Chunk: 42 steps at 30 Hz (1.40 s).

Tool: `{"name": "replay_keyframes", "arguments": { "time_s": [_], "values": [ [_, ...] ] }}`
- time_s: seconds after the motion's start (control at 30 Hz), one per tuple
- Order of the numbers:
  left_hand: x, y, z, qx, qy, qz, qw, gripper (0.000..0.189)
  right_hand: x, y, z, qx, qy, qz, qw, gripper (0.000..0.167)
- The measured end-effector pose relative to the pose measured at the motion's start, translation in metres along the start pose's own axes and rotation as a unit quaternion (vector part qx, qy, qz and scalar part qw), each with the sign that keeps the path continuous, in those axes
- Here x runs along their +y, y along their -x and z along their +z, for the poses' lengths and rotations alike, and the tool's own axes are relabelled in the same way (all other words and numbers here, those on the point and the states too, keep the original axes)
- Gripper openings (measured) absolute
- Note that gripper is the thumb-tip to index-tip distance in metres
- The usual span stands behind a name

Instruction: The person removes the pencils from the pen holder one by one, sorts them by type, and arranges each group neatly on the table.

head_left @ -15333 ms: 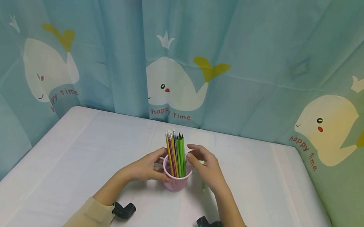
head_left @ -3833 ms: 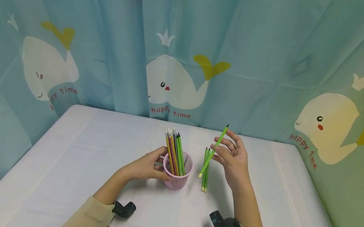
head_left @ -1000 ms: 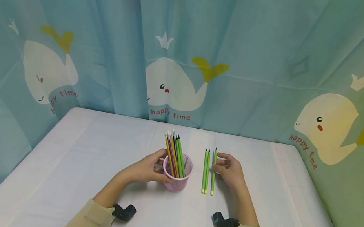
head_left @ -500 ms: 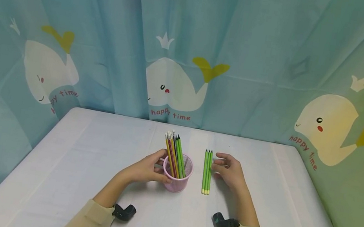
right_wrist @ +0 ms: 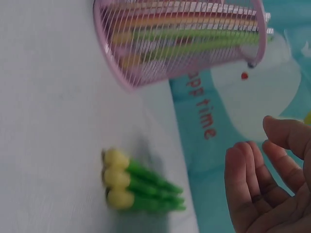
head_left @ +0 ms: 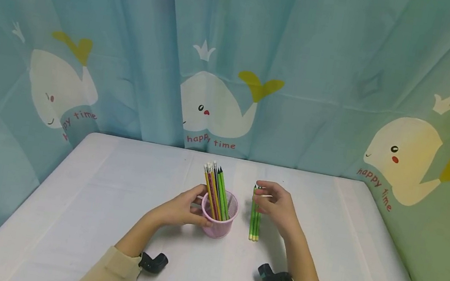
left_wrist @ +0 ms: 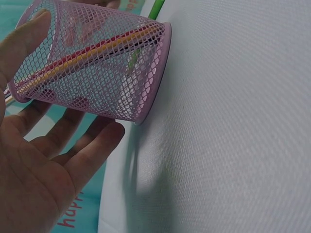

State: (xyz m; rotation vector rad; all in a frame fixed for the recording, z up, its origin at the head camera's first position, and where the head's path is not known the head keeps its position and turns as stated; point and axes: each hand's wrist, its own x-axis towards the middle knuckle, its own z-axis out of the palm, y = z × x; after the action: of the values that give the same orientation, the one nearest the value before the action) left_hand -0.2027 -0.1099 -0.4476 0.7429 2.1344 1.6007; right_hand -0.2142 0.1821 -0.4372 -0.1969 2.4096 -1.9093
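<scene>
A pink mesh pencil cup [head_left: 217, 229] stands upright near the middle of the table, with several yellow, dark red, black and green pencils [head_left: 216, 193] leaning in it. My left hand [head_left: 179, 208] holds the cup from the left, thumb in front and fingers behind; the left wrist view shows the mesh cup [left_wrist: 97, 63] between them. Right of the cup, three green pencils [head_left: 254, 226] lie side by side, black tips pointing away. Over their tips hovers my right hand [head_left: 277, 210], fingers loosely bent. In the right wrist view nothing is between the right hand's [right_wrist: 272, 194] fingers.
The white-covered table [head_left: 105, 229] ends at a blue-green curtain [head_left: 331, 54] printed with whales, which hangs behind and along both sides. A black curved device [head_left: 153, 263] is worn on the left wrist, and another black device [head_left: 274, 276] on the right.
Earlier one green pencil lay beside the cup. My right hand took more green pencils out, set the third beside two others, released it, and moved left over them. My left hand stayed.
</scene>
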Motion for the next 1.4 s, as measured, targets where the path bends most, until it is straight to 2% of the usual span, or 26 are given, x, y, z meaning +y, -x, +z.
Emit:
{"name": "replay_keyframes", "arguments": {
  "time_s": [0.23,0.4,0.6,0.9,1.1,1.4],
  "values": [
    [0.000,0.000,0.000,0.005,-0.001,-0.002,1.0000,0.073,-0.018,0.006,0.016,-0.032,0.010,-0.044,0.9985,0.038],
    [0.000,0.000,0.000,0.006,0.004,-0.007,0.9999,0.075,-0.027,0.011,0.027,-0.032,0.052,-0.078,0.9951,0.036],
    [0.001,0.001,0.000,0.004,0.003,-0.006,1.0000,0.077,-0.032,0.017,0.040,-0.031,0.116,-0.113,0.9863,0.037],
    [0.001,0.001,-0.001,-0.001,-0.002,-0.003,1.0000,0.077,-0.029,0.019,0.051,-0.067,0.146,-0.191,0.9682,0.042],
    [-0.001,0.001,-0.001,-0.002,-0.006,-0.001,1.0000,0.076,-0.027,0.018,0.054,-0.088,0.163,-0.189,0.9643,0.043],
    [-0.001,0.000,-0.001,-0.004,-0.003,0.005,1.0000,0.076,-0.025,0.017,0.055,-0.094,0.161,-0.183,0.9652,0.042]
  ]
}}
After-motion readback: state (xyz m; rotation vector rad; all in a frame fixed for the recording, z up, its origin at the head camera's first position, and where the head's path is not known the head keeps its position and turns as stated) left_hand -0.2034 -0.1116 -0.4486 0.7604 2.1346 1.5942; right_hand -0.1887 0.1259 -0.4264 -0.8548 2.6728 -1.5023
